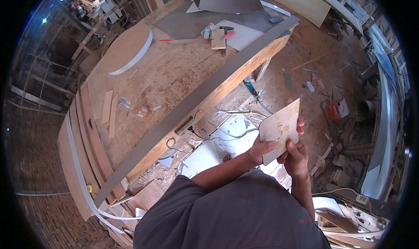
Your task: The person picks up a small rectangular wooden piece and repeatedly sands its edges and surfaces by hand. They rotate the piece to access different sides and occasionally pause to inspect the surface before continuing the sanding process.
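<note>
A flat pale panel piece (280, 131) with yellowish smears on its face is held up between my two hands, right of the workbench. My left hand (263, 150) grips its lower left edge, with the thumb across the face. My right hand (294, 152) pinches the lower right part between thumb and fingers, and some fingertips show past the right edge. Along the near edge of the wooden workbench (170, 75) lies a long grey strip (196, 106). A hammer (226, 28), a wooden block (218, 39) and a red-handled tool (229, 35) lie near the far end.
On the bench are a round-edged board (129, 49), a plastic bottle (141, 111), two wood slats (109, 110) and a grey sheet (183, 21). Cables (226, 139), a power tool (251, 89), a red box (334, 111) and scraps lie on the floor. Long strips line the right side.
</note>
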